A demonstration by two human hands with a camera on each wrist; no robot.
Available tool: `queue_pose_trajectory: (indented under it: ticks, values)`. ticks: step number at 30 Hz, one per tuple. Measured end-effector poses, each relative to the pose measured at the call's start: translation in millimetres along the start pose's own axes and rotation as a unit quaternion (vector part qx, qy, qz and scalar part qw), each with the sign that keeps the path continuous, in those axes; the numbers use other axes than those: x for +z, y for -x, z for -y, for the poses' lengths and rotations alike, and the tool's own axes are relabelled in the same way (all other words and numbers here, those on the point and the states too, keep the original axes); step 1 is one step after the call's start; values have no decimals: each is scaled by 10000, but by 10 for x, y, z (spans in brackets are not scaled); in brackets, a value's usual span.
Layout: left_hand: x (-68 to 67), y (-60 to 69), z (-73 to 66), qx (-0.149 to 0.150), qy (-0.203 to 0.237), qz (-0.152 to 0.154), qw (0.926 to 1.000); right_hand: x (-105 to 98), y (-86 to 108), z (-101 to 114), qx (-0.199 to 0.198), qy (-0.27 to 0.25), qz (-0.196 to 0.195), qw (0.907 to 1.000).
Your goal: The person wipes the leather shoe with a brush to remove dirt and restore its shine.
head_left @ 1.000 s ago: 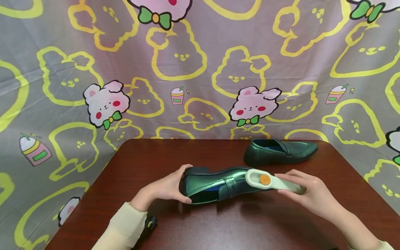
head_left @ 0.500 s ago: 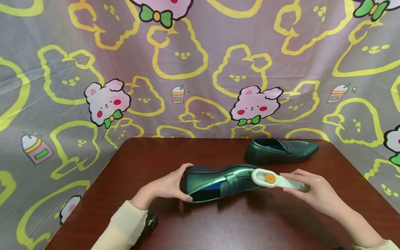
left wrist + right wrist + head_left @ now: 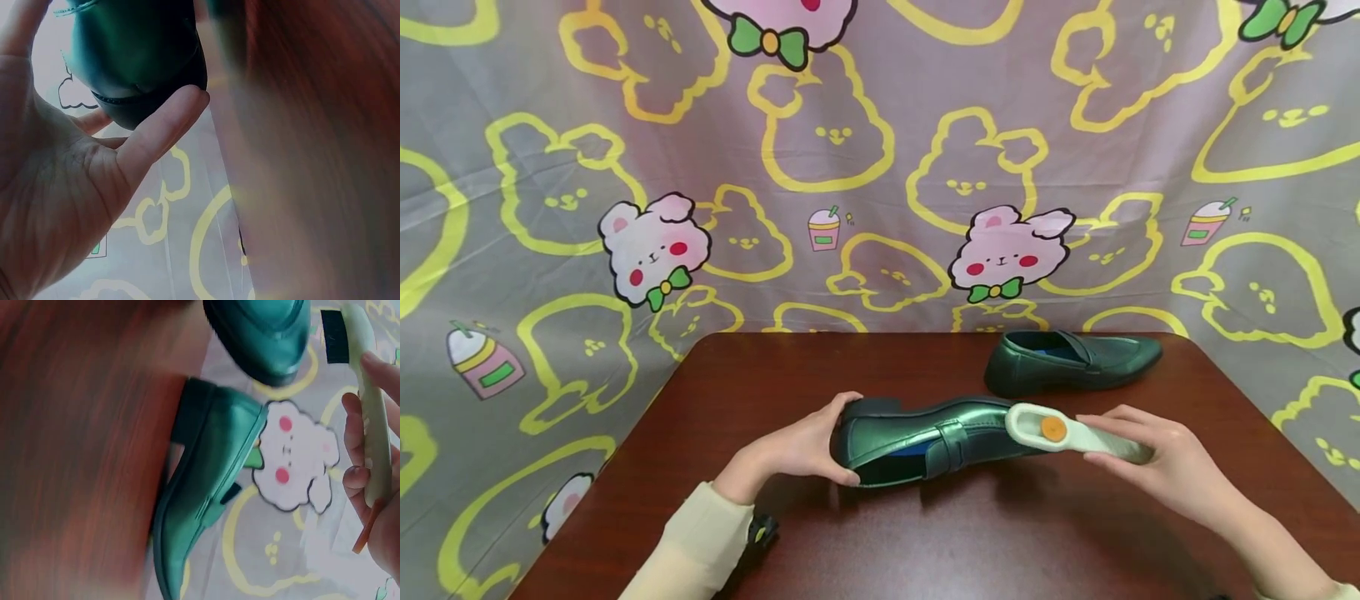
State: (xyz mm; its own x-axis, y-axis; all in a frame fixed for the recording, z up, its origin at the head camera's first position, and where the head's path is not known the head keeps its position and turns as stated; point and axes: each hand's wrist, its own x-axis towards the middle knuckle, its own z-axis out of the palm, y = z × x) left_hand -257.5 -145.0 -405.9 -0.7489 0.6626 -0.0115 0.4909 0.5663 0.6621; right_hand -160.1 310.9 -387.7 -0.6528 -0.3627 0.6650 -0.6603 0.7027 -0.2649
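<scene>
A dark green metallic loafer (image 3: 955,442) is tilted on its side above the table, its opening facing me and its toe to the right. My left hand (image 3: 801,446) grips it by the heel, thumb on one side and fingers on the other; in the left wrist view the thumb (image 3: 165,128) lies along the heel. My right hand (image 3: 1165,458) holds a pale green shoe brush (image 3: 1086,439) with an orange round part by its handle. The brush head is at the toe. Its dark bristles (image 3: 335,337) show in the right wrist view; whether they touch the loafer I cannot tell.
The matching loafer (image 3: 1067,364) stands upright on the brown wooden table (image 3: 790,367) at the back right, toe to the right. Behind the table hangs a grey cloth (image 3: 865,275) with yellow bear outlines. A small black object (image 3: 762,533) is by the left cuff.
The brush has shifted a little to the right along the loafer's toe, the right hand with it. The left hand and the gripped loafer stay nearly in place.
</scene>
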Motion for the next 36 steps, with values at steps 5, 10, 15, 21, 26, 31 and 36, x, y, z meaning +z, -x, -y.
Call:
queue_pose_trajectory:
  ticks: [5, 10, 15, 21, 26, 31, 36]
  values:
    - [5, 11, 12, -12, 15, -17, 10000, 22, 16, -24, -141, 271, 84, 9995]
    - [21, 8, 27, 8, 21, 1, 10000, -50, 110, -230, 216, 183, -310, 9991]
    - [23, 5, 37, 21, -7, 4, 10000, -84, 177, -277, 364, -1, -551, 9978]
    - [14, 11, 28, 19, -44, -51, 10000, 14, 115, -79, -78, -152, -121, 9998]
    - [19, 21, 21, -22, -18, -61, 10000, 62, 115, -83, -86, 77, 52, 9999]
    - [26, 19, 8, -131, -37, -40, 9999, 4, 252, -243, 252, 8, 105, 9996]
    - [27, 20, 7, -227, 18, 24, 9997, -86, 398, -372, 681, 23, 54, 9977]
